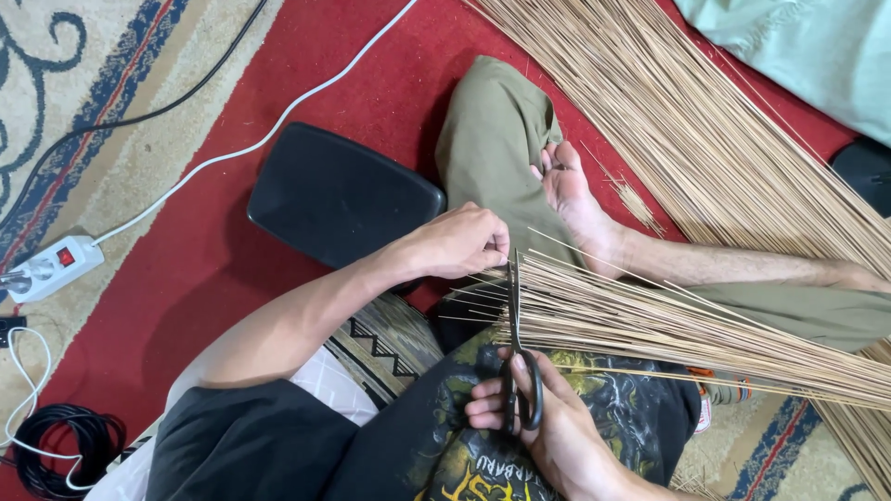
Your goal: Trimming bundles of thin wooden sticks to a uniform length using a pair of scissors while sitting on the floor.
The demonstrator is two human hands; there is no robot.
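Note:
My left hand (459,243) pinches the cut ends of a bundle of thin tan sticks (668,325) that lies across my lap and runs off to the right. My right hand (548,427) grips black scissors (516,357) by the handles, fingers through the loops. The blades point up and away from me, right at the ends of the sticks beside my left fingers. My bare foot (575,199) and olive trouser leg (492,139) lie just beyond the bundle.
A large heap of the same sticks (705,121) spreads across the red carpet at the upper right. A black flat cushion (339,195) lies left of my hand. A white power strip (51,267) and cables sit at the left edge; pale green cloth (807,46) top right.

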